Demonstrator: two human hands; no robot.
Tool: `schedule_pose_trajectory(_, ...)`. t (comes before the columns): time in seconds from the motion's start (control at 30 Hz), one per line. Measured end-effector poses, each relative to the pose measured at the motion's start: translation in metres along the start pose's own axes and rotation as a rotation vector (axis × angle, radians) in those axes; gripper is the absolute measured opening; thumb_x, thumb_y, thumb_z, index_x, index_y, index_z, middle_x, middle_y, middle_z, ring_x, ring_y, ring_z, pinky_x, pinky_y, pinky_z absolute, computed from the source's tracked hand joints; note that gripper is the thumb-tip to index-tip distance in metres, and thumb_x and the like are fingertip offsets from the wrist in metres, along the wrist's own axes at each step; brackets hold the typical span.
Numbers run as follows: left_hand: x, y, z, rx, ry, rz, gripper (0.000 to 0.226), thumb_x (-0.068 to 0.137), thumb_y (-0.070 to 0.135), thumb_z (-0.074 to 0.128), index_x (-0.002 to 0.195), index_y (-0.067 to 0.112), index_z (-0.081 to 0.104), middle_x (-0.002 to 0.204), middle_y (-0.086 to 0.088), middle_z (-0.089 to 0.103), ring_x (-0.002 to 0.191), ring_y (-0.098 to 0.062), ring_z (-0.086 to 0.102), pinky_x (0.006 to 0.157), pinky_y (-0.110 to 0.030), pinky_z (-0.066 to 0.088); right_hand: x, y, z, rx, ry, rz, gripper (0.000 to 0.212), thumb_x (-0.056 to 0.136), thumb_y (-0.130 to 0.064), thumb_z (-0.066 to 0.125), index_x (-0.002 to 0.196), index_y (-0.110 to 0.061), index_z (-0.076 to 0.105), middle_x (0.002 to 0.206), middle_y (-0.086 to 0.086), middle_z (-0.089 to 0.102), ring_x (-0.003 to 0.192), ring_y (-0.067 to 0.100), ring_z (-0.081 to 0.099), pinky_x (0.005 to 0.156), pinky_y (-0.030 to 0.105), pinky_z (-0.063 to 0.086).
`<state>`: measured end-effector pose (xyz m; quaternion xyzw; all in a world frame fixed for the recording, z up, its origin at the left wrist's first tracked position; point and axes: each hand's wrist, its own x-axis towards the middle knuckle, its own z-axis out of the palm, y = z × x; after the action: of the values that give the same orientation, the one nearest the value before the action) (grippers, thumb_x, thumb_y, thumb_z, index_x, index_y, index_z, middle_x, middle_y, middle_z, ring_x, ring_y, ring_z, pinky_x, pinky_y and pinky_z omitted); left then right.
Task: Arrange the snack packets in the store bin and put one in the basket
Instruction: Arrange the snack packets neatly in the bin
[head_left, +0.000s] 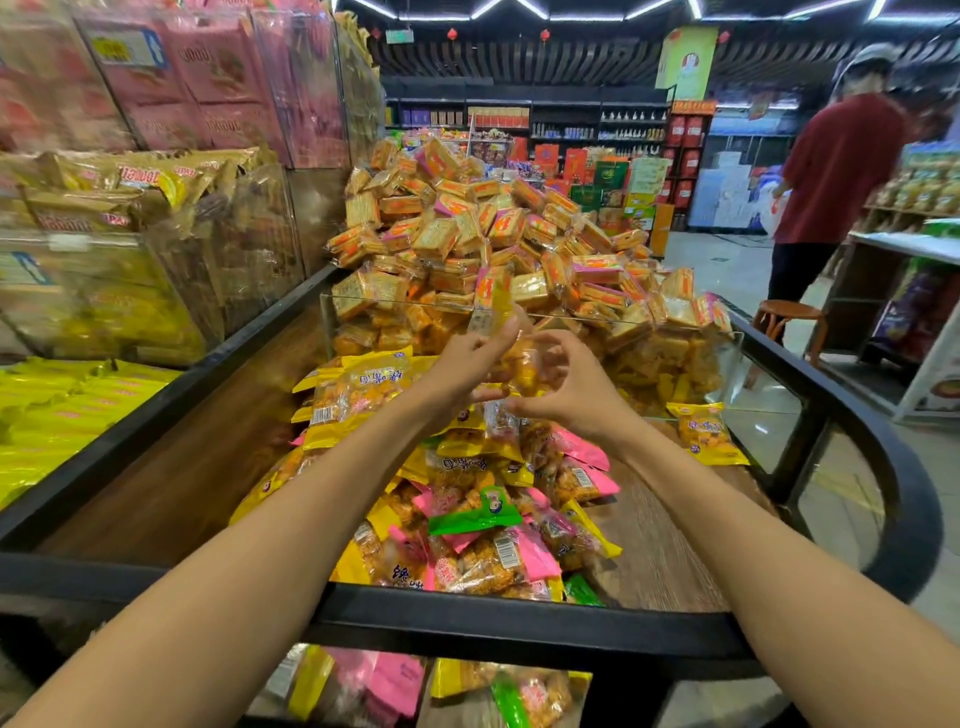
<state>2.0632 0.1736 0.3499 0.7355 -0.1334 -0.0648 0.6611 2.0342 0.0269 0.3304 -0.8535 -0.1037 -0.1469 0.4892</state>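
Both arms reach in over the bin's black front rim (467, 618) from the bottom corners of the frame, and the hands meet around the center. The left hand (467, 364) pinches a small yellow packet (496, 309) upright between thumb and fingertips, right at the clear divider (753, 374) that splits the bin. The right hand (566, 389) sits just beside it with fingers curled around another clear-wrapped packet (524, 364) — that one's blurry, so can't make out much of it

Snack packets (483, 509) in yellow, pink and green lie in a loose heap down the middle of the near compartment. The wood floor (171, 467) shows bare on the left, and there's a bare strip (670, 535) on the right too, so there's room on both sides of the pile. One yellow packet (706, 434) sits alone at the right, against the divider. Behind the divider, a tall mound of orange cracker packs (483, 234) spills up over its top edge

The black rail curves round on the right (904, 493), with open aisle floor past it. Upper left of the frame: clear bins of gold and pink bags (156, 156), and flat yellow packs (52, 415) at middle left. Upper right, a person in a red shirt (841, 171) stands in the aisle near a small wooden stool (789, 317) — dark shelves (571, 119) run along the back wall
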Motion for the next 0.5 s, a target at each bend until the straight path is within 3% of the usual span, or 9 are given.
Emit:
schedule_pose_trajectory(0.07, -0.001, 0.001, 0.0, -0.04, 0.014, -0.01, 0.042, 0.091, 0.048, 0.052, 0.098, 0.01, 0.068, 0.094, -0.002, 0.072, 0.09, -0.014, 0.067, 0.079, -0.032, 0.054, -0.002, -0.002, 0.003, -0.021, -0.082, -0.039, 0.078, 0.066, -0.025, 0.087, 0.133, -0.024, 0.047, 0.117, 0.004, 0.041, 0.099, 0.012, 0.051, 0.09, 0.027, 0.048)
schedule_pose_trajectory(0.13, 0.0, 0.001, -0.004, -0.015, 0.04, -0.014, 0.044, 0.094, 0.044, 0.051, 0.106, 0.005, 0.066, 0.103, -0.009, 0.071, 0.101, -0.023, 0.066, 0.088, -0.042, 0.053, -0.002, -0.006, 0.004, 0.068, -0.087, -0.05, 0.058, 0.071, -0.028, 0.083, 0.123, -0.026, 0.057, 0.113, 0.004, 0.048, 0.094, 0.013, 0.053, 0.087, 0.029, 0.05)
schedule_pose_trajectory(0.23, -0.005, 0.004, -0.006, -0.012, -0.016, -0.057, 0.043, 0.097, 0.036, 0.049, 0.114, -0.001, 0.063, 0.115, -0.017, 0.066, 0.112, -0.031, 0.061, 0.098, -0.048, 0.047, 0.002, -0.009, -0.004, 0.2, 0.152, -0.001, 0.026, 0.085, -0.026, 0.069, 0.109, -0.021, 0.062, 0.109, 0.003, 0.061, 0.098, 0.016, 0.058, 0.082, 0.029, 0.051)
schedule_pose_trajectory(0.3, -0.005, 0.004, -0.005, -0.034, -0.127, -0.095, 0.039, 0.098, 0.033, 0.047, 0.112, -0.001, 0.063, 0.114, -0.014, 0.068, 0.107, -0.025, 0.064, 0.094, -0.041, 0.051, 0.007, -0.004, -0.011, 0.231, 0.276, 0.068, 0.029, 0.092, -0.031, 0.061, 0.117, -0.017, 0.058, 0.112, 0.003, 0.06, 0.101, 0.017, 0.058, 0.075, 0.024, 0.049)
schedule_pose_trajectory(0.4, -0.011, 0.008, -0.002, -0.052, -0.254, -0.165, 0.033, 0.101, 0.026, 0.043, 0.098, -0.002, 0.061, 0.084, -0.006, 0.073, 0.067, -0.008, 0.068, 0.059, -0.018, 0.056, 0.012, 0.003, -0.015, 0.318, 0.307, 0.165, 0.042, 0.095, -0.037, 0.055, 0.124, -0.007, 0.055, 0.109, 0.004, 0.059, 0.089, 0.013, 0.057, 0.07, 0.023, 0.047)
schedule_pose_trajectory(0.43, -0.012, 0.008, -0.003, -0.051, -0.264, -0.173, 0.033, 0.101, 0.025, 0.042, 0.099, -0.002, 0.06, 0.085, -0.008, 0.073, 0.068, -0.009, 0.068, 0.06, -0.019, 0.056, 0.014, 0.005, -0.015, 0.338, 0.309, 0.199, 0.043, 0.095, -0.037, 0.055, 0.124, -0.006, 0.056, 0.105, 0.004, 0.06, 0.085, 0.013, 0.057, 0.072, 0.026, 0.049)
schedule_pose_trajectory(0.5, -0.012, 0.007, -0.005, -0.053, -0.276, -0.161, 0.035, 0.1, 0.025, 0.043, 0.112, -0.004, 0.059, 0.112, -0.016, 0.068, 0.099, -0.023, 0.067, 0.085, -0.033, 0.056, 0.017, 0.008, -0.015, 0.354, 0.313, 0.268, 0.044, 0.095, -0.039, 0.055, 0.123, -0.005, 0.056, 0.105, 0.006, 0.064, 0.089, 0.018, 0.061, 0.085, 0.038, 0.053)
